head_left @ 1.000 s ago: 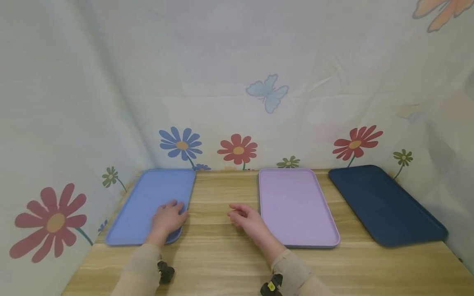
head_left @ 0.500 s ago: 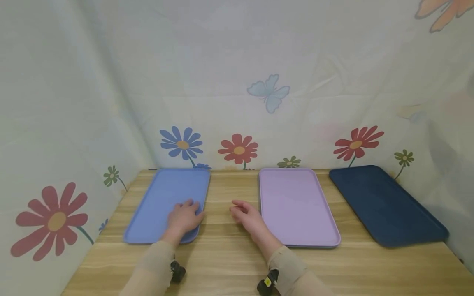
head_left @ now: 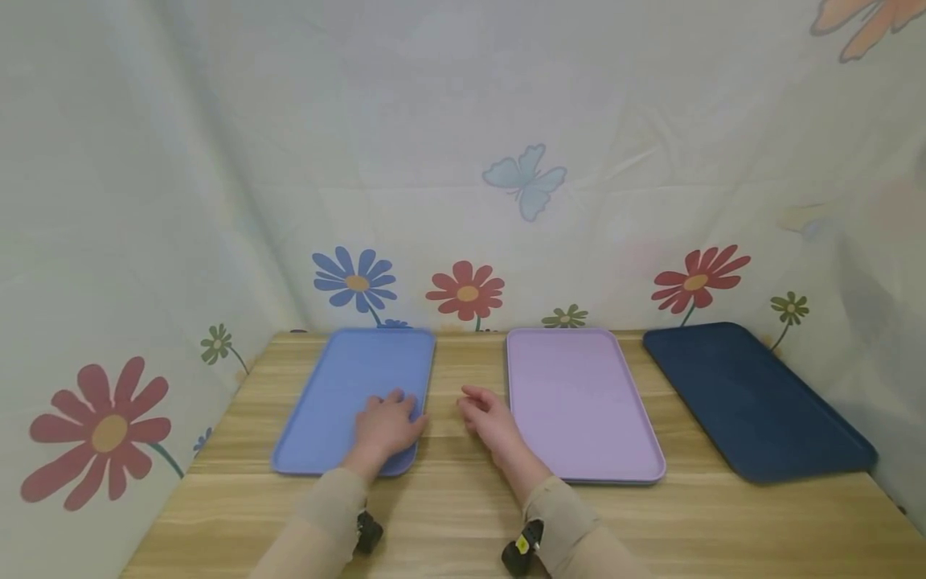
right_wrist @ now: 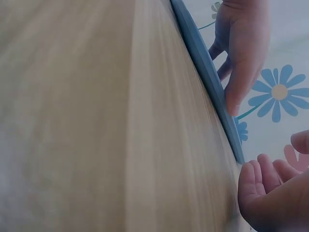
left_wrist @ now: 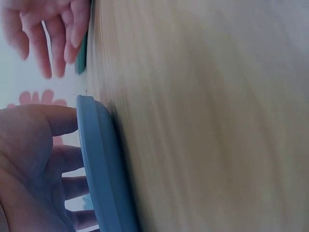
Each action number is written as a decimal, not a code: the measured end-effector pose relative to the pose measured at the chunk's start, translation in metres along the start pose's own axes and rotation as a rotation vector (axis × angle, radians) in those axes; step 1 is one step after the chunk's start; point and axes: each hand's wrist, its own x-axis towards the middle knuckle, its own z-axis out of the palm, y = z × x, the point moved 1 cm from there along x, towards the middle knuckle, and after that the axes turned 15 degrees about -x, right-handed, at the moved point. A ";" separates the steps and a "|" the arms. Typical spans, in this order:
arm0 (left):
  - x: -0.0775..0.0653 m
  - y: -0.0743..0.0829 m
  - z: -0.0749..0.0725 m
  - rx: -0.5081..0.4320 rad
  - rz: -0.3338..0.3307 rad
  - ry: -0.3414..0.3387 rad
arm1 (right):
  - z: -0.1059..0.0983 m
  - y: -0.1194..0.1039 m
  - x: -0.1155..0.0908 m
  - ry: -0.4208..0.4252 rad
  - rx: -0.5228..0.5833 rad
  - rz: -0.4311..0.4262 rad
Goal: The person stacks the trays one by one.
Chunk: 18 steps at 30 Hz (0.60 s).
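Lt-blue tray [head_left: 347, 384], rect. w/ rounded corners, flat on wood tbl [head_left: 448, 498], L of ctr.

blue tray [head_left: 343, 398] partly covered, orange print [head_left: 866, 39] cut off

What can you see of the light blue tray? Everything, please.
The light blue tray is a plain rectangle with rounded corners and a low raised rim, smooth and plastic-looking. It lies face up on the wood-grain table, long sides running away from the person, to the left of the lilac tray and apart from it. The left hand rests on its near right part, covering some of the surface and rim. Its underside is hidden.
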 end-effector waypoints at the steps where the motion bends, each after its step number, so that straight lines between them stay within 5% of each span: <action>1: 0.000 0.003 0.001 0.004 0.000 -0.003 | 0.000 0.000 0.001 0.003 -0.001 0.004; 18: -0.010 0.039 0.010 -0.047 0.078 -0.039 | -0.001 0.005 0.008 0.060 -0.005 0.029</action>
